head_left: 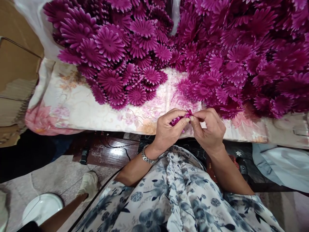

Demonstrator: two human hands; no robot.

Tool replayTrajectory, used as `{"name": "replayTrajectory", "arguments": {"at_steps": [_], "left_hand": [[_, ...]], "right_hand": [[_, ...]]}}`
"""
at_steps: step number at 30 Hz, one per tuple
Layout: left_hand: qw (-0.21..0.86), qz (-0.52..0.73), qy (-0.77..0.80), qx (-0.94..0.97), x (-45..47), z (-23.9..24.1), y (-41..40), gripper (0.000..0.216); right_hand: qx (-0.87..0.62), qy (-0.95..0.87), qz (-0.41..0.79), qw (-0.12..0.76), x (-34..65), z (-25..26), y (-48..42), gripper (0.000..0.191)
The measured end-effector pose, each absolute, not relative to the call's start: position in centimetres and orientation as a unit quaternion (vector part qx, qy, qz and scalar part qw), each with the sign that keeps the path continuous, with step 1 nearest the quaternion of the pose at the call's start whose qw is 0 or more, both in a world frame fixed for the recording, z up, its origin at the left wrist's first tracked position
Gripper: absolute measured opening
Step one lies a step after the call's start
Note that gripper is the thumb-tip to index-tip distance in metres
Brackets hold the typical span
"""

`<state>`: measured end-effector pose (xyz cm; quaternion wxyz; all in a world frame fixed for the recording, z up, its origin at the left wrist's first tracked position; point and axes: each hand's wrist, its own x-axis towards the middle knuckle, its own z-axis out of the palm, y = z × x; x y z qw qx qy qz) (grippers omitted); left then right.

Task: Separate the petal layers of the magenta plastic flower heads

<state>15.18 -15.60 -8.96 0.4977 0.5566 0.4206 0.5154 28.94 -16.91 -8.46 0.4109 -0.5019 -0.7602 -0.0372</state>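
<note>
Both my hands meet over the near edge of a table draped in a floral cloth (79, 106). My left hand (169, 130), with a metal watch at the wrist, is closed around a small purple fabric flower (180, 118). My right hand (209, 129) pinches the same flower's petals from the right with thumb and forefinger. Most of the flower is hidden between the fingers. Two big heaps of the same purple daisy-shaped flowers lie beyond: one heap (120, 48) at the centre left, the other heap (241, 54) at the right.
Cardboard boxes (16, 77) stand to the left of the table. Below the table edge are a dark wooden surface with cables (108, 151), a foot in a light shoe (89, 183), a white round dish (42, 207) and a pale grey cloth (282, 164) at the right.
</note>
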Motion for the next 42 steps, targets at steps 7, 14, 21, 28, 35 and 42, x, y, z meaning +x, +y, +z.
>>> {"name": "replayTrajectory", "arguments": {"at_steps": [7, 14, 21, 28, 35, 42], "left_hand": [[0.521, 0.462, 0.454, 0.556, 15.0, -8.3, -15.7, 0.012], [0.492, 0.443, 0.438, 0.608, 14.5, -8.7, -15.6, 0.014], [0.472, 0.477, 0.440, 0.597, 13.8, -8.3, -15.2, 0.012], [0.508, 0.515, 0.370, 0.583, 14.3, -8.4, -15.1, 0.006], [0.518, 0.495, 0.399, 0.572, 14.0, -8.8, -15.8, 0.020], [0.552, 0.471, 0.452, 0.518, 14.4, -8.7, -15.9, 0.014]], "right_hand": [[-0.518, -0.731, 0.074, 0.438, 28.6, -8.3, -17.2, 0.010], [-0.517, -0.719, 0.133, 0.444, 28.9, -8.1, -17.5, 0.008], [-0.542, -0.684, 0.134, 0.470, 29.6, -7.4, -17.3, 0.006], [-0.499, -0.663, 0.332, 0.449, 29.8, -7.3, -16.8, 0.022], [-0.460, -0.639, 0.412, 0.459, 30.3, -8.4, -16.3, 0.010], [-0.505, -0.578, 0.422, 0.483, 29.5, -9.1, -17.0, 0.013]]}}
